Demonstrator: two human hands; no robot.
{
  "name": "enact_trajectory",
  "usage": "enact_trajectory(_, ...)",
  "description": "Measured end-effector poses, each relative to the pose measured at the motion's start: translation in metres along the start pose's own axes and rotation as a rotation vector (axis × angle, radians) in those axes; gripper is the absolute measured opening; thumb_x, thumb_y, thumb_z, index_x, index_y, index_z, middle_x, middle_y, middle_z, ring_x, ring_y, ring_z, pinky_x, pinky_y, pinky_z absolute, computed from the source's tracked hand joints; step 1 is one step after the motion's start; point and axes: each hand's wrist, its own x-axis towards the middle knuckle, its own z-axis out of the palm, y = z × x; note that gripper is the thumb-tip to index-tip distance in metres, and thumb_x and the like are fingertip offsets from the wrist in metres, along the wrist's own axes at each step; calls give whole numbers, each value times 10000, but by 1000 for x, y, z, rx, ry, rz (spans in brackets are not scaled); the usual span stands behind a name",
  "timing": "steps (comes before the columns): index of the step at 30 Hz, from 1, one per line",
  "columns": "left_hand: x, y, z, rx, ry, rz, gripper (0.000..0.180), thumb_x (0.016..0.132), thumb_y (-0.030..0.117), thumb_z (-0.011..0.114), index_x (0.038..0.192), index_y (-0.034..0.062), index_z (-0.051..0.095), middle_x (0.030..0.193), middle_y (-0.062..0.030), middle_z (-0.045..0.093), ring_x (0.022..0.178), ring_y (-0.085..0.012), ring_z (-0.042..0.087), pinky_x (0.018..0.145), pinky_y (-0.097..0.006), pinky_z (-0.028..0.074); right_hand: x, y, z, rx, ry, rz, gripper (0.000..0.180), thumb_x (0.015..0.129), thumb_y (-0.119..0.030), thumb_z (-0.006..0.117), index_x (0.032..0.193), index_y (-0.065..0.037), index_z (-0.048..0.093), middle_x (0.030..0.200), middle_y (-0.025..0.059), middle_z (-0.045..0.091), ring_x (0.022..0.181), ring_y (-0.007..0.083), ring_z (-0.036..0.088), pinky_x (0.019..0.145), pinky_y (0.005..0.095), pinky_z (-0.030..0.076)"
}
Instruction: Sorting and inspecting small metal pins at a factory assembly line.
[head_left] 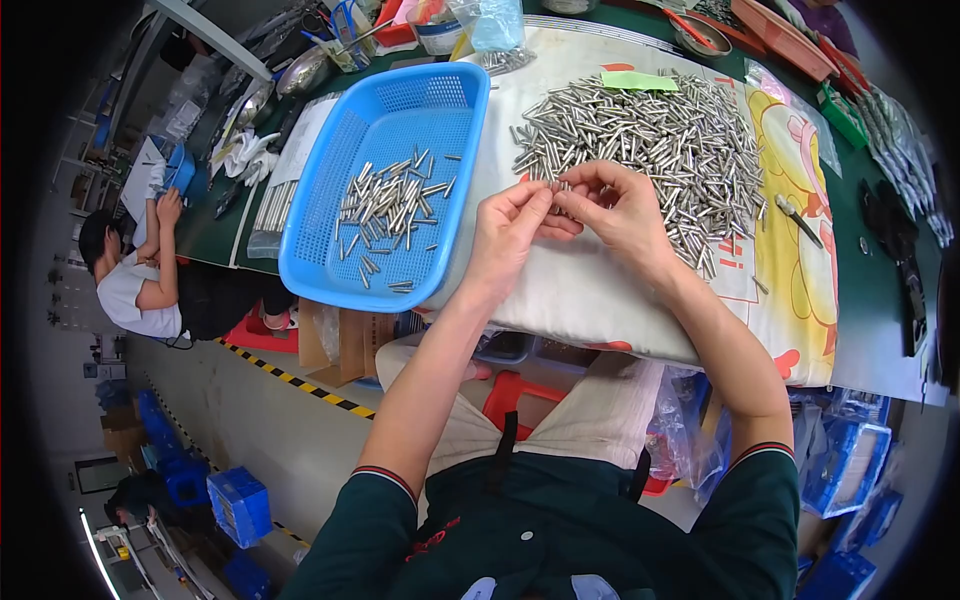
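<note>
My left hand (515, 230) and my right hand (618, 212) meet at the near left edge of a big pile of small metal pins (660, 130). Fingers of both hands pinch together around something small, most likely one of the pins, but the fingertips cover most of it. Under the hands lies a pale printed cloth (570, 300). To the left of my left hand stands a blue plastic basket (300, 250) with perforated walls. A smaller heap of metal pins (390, 205) lies scattered on its bottom.
A light green slip (638, 80) rests on the pile. Right of it lies a small tool with a dark handle (800, 222). White gloves (245, 157) and a bag of metal rods (275, 207) lie beyond the basket. A co-worker (140, 270) sits at the far left.
</note>
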Motion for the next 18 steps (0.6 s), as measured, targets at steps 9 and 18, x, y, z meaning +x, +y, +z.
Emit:
enact_trajectory(9,-1,0,4,23,7,12,214,900,55,504,1064,-68,568,926,-132,645,759,-177,655,705,-254,536,0,1,-1,71,20,-10,158,756,-56,662,900,7,648,679,-6,579,603,38,486,545,183,417)
enact_trajectory(18,-1,-1,4,83,5,-9,221,898,31,494,1100,-57,515,901,-134,648,770,-188,661,686,-249,540,1,5,-4,14,10,-1,125,765,-68,666,858,14,652,700,35,624,630,65,544,567,209,451)
